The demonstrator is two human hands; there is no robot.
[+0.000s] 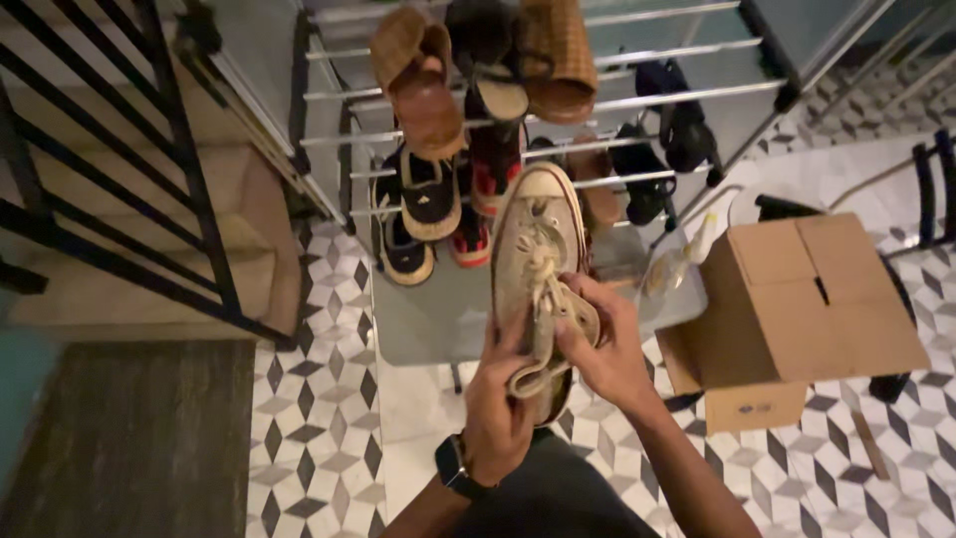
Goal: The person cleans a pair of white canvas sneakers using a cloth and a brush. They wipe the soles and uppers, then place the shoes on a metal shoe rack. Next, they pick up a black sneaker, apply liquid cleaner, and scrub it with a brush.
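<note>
A worn beige lace-up sneaker (535,249) is held up in front of a metal shoe rack (687,98), toe pointing away. My left hand (495,406), with a dark watch on its wrist, grips the sneaker near the heel from the left. My right hand (607,349) holds the other side, thumb and fingers pinching the laces and tongue. The rack carries brown woven sandals (423,85), a brown woven slipper (558,60), black shoes with pale trim (428,194), red and black shoes (495,159) and black sandals (672,125).
A closed cardboard box (807,309) sits on the patterned tile floor at the right. Beside it lies a clear plastic bottle (677,261). A black stair railing (149,169) and steps fill the left, with a dark mat (139,438) below. A black frame (931,189) stands far right.
</note>
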